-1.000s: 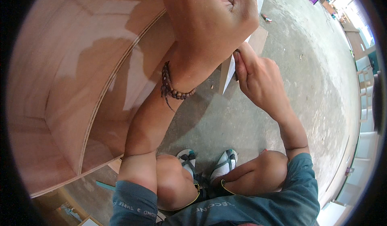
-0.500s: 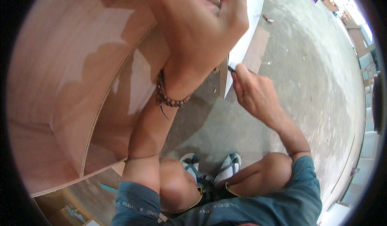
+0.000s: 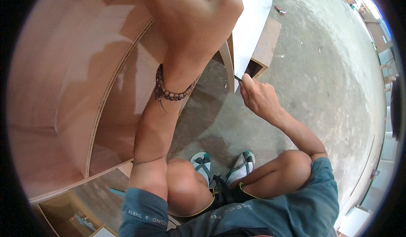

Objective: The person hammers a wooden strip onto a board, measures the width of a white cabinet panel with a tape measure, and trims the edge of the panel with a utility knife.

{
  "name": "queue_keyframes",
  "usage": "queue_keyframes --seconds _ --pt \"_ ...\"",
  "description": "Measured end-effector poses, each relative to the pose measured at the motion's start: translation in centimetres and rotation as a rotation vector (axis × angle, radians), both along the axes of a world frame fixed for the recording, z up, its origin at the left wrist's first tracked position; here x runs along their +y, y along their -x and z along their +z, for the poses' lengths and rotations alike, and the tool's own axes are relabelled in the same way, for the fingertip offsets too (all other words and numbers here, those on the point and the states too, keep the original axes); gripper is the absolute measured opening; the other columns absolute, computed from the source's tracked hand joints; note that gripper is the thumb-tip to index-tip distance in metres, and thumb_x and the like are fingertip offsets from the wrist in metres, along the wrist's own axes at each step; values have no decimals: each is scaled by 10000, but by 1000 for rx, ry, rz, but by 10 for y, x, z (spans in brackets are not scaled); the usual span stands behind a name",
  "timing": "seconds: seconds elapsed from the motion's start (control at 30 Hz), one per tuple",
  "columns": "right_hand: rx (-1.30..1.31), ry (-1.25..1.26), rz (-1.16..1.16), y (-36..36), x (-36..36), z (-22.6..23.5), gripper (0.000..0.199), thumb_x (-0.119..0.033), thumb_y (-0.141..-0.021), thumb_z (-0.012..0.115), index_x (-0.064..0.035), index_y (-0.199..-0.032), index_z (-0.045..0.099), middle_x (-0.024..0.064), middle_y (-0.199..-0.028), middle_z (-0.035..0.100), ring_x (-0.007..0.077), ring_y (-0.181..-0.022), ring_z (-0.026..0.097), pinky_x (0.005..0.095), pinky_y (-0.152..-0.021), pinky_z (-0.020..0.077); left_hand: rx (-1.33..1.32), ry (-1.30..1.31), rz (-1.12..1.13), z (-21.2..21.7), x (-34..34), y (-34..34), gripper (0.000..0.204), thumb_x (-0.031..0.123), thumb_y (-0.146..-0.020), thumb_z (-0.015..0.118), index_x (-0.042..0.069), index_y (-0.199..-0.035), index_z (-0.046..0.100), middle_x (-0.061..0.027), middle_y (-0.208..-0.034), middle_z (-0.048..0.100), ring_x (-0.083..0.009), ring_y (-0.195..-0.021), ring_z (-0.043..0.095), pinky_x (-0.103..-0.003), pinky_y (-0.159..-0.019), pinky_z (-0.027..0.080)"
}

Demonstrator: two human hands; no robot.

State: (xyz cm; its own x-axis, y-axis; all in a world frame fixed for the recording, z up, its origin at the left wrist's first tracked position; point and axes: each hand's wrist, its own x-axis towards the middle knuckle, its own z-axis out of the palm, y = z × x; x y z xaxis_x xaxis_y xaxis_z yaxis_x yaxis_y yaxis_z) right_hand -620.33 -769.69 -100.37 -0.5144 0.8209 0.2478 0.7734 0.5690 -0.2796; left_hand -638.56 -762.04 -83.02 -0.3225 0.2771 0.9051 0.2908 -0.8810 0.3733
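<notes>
My left hand (image 3: pixel 196 15), with a beaded bracelet (image 3: pixel 171 94) at the wrist, is closed around the upper part of a white panel (image 3: pixel 250 13); the frame's top edge cuts off its fingertips. The panel's lower end narrows to a corner, beside a curved tan edge (image 3: pixel 228 64). At that corner my right hand (image 3: pixel 260 95) pinches a slim dark tool (image 3: pixel 238 78), its tip against the panel's edge. Most of the tool is hidden in the fingers, so its kind is unclear.
A large plywood cabinet (image 3: pixel 72 89) with a dividing board fills the left. Behind the white panel stands a wooden box (image 3: pixel 268 40). A small red object (image 3: pixel 280 10) lies on the concrete floor (image 3: pixel 325 89). An open drawer-like box (image 3: pixel 63 207) sits lower left.
My left hand has shifted left and up, and the panel has tilted, showing more of the wooden box behind it. My right hand has moved slightly left and down along the panel's edge.
</notes>
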Motion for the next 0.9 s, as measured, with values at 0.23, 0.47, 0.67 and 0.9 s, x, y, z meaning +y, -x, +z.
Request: queue_keyframes --seconds 0.23,0.47,0.67,0.9 --pt "-2 -23 -28 -6 8 -18 179 -186 -1027 521 -35 -955 458 113 -655 604 264 -487 597 393 -403 449 76 171 198 20 -19 -10 179 109 -939 682 -63 -974 719 -102 -734 724 -124 -678 677 -292 -616 512" --pt "42 -52 -53 -6 4 -27 162 -184 -1025 525 -43 -962 473 121 -689 619 321 -534 622 414 -446 476 34 191 6 13 -24 -2 190 124 -937 699 -64 -964 709 -120 -727 712 -159 -674 677 -325 -617 508" --pt "101 -116 -59 -6 2 -37 154 -192 -1017 540 -53 -980 485 119 -736 625 317 -571 630 424 -479 485 83 223 50 -42 -36 -6 225 206 -926 742 -14 -951 704 22 -609 563 -54 -581 534 -244 -535 417" --pt "249 -142 -86 -1 1 -59 121 -164 -1002 554 -58 -980 498 136 -725 620 342 -574 622 427 -495 482 164 407 11 -103 -30 -9 257 252 -958 727 12 -873 687 72 -554 481 -10 -537 423 -232 -476 308"
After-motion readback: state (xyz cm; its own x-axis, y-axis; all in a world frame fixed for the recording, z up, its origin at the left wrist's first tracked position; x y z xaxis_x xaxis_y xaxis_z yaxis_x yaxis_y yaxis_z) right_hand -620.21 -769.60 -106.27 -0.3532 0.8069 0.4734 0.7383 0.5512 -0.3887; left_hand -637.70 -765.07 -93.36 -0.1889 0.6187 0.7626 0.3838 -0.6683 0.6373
